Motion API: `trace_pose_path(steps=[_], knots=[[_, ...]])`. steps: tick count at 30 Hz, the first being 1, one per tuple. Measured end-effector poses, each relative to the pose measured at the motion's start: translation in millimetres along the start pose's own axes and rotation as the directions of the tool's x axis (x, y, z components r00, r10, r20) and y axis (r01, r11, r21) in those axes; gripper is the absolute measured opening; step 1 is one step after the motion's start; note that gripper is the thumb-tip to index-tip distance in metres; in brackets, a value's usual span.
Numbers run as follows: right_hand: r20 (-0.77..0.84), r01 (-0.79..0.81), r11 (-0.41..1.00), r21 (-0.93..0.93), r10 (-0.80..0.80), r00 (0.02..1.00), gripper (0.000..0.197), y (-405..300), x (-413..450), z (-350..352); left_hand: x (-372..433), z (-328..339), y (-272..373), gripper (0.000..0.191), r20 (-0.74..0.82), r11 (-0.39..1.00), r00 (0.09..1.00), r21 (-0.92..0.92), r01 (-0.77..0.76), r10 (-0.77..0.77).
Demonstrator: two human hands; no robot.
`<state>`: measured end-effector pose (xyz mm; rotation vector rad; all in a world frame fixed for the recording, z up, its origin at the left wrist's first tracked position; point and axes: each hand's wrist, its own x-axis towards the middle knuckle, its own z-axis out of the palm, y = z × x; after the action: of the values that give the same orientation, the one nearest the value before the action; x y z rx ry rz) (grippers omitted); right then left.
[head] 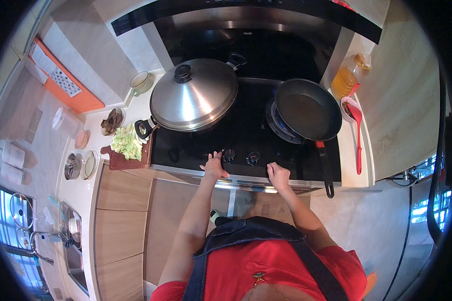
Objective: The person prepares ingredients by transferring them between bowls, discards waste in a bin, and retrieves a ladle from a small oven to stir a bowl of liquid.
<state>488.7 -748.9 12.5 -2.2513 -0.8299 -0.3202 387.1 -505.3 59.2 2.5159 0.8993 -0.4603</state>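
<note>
My left hand (213,166) is spread over the front edge of the black gas cooktop (241,139), fingertips just left of the left control knob (229,155). Whether a finger touches that knob cannot be told. Loosely curled, my right hand (278,176) rests at the front edge, to the right of the right control knob (253,158), with nothing seen in it. A dark frying pan (308,109) sits on the right burner (280,120), where blue flame shows; its handle points towards me. On the left stands a wok under a domed steel lid (196,98).
Chopped leafy vegetable (128,142) lies on a brown cutting board (116,160) beside the cooktop. Right of the pan are an oil bottle (346,81), a small bowl (345,113) and a red spoon (358,139). The range hood (245,17) overhangs the back. A sink (77,263) is at far left.
</note>
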Motion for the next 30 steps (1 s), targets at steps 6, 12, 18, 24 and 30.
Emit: trace_pose_path(steps=[6, 12, 18, 24, 30], knots=[[-0.010, 0.020, 0.999, -0.044, -0.020, 1.000, 0.015, -1, -1, 3, -1, 10, -3, 0.109, -0.069, 1.000, 0.998, -0.028, -0.009, 0.007], [0.031, -0.088, 0.993, 0.082, 0.086, 0.996, 0.033, -22, -2, 16, -2, 24, -11, 0.103, -0.153, 0.994, 0.988, -0.106, -0.033, 0.016], [-0.037, -0.169, 0.984, 0.061, 0.171, 0.985, 0.061, -42, -2, 42, -6, 23, -31, 0.098, -0.163, 0.986, 0.982, -0.125, -0.113, 0.092], [-0.166, -0.228, 0.970, -0.080, 0.212, 0.963, 0.063, -67, 7, 61, -11, 24, -61, 0.086, -0.270, 0.935, 0.914, -0.101, -0.339, 0.302], [-0.262, -0.222, 0.946, -0.236, 0.158, 0.952, 0.057, -57, 4, 72, 20, 2, -98, 0.047, -0.476, 0.803, 0.715, -0.030, -0.595, 0.512]])
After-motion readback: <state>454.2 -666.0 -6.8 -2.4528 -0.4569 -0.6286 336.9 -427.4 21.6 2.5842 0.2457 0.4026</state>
